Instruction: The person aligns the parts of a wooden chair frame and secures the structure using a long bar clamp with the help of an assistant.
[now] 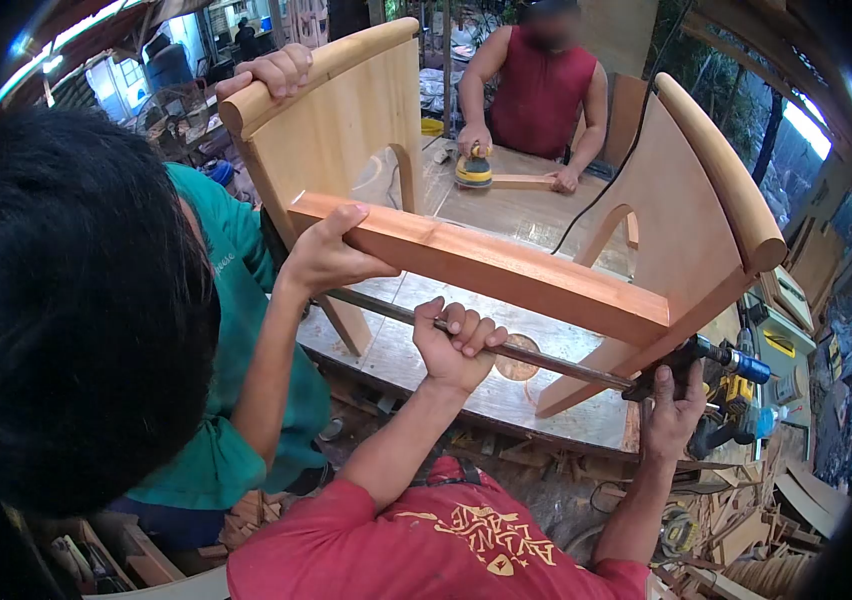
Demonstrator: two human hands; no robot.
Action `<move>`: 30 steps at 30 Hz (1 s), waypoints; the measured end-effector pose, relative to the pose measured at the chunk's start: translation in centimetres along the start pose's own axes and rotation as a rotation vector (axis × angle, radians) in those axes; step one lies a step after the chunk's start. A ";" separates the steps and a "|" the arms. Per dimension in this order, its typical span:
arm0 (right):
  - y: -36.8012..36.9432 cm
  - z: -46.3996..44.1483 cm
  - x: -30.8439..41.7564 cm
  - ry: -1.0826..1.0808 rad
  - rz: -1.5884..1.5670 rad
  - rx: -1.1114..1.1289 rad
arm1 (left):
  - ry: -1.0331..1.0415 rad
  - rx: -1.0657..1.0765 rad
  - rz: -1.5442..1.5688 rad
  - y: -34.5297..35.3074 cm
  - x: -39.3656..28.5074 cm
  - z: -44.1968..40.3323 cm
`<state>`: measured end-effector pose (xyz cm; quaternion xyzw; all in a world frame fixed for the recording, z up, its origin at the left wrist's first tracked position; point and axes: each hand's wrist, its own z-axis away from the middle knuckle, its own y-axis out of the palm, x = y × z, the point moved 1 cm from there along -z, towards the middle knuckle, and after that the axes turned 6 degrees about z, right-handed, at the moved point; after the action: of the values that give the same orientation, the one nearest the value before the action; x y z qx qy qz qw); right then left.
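My left hand [458, 343] is closed around the metal bar of a long bar clamp [576, 370], which runs below a reddish wooden rail [506, 265]. At the bar's right end, my right hand [673, 410] grips the clamp's dark head, by the lower edge of the right wooden side panel [691, 215]. The rail spans between this panel and the left side panel [341, 125]; both have rounded top edges and arched cutouts. A co-worker in teal holds the rail's left end with one hand [331, 255] and the left panel's top with the other hand [281, 75].
Across the table [516, 220], a person in a red sleeveless shirt works a yellow sander [474, 168] beside a wooden strip [523, 182]. A black cord [606, 190] hangs down behind the rail. A yellow drill [736, 395] is at right. Wood scraps [746, 535] litter the floor.
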<state>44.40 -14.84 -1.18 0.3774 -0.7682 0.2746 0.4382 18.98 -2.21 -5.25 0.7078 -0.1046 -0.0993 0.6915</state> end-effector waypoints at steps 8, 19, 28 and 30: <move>-0.4 -0.3 -1.0 -0.037 -0.004 0.009 | -0.003 -0.055 0.001 -0.7 0.1 -0.1; 0.2 -0.8 3.1 0.126 -0.005 0.072 | 0.006 -0.135 -0.023 1.9 -0.4 2.7; -0.6 -0.8 3.4 0.133 0.114 0.130 | 0.012 -0.093 -0.007 1.7 -0.5 3.8; -0.5 -0.5 2.5 0.173 0.072 0.158 | 0.014 -0.136 -0.007 0.3 -0.4 3.7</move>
<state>44.25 -15.61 1.29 0.3577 -0.7166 0.3814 0.4616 17.54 -5.63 -5.01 0.6604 -0.0905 -0.1036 0.7382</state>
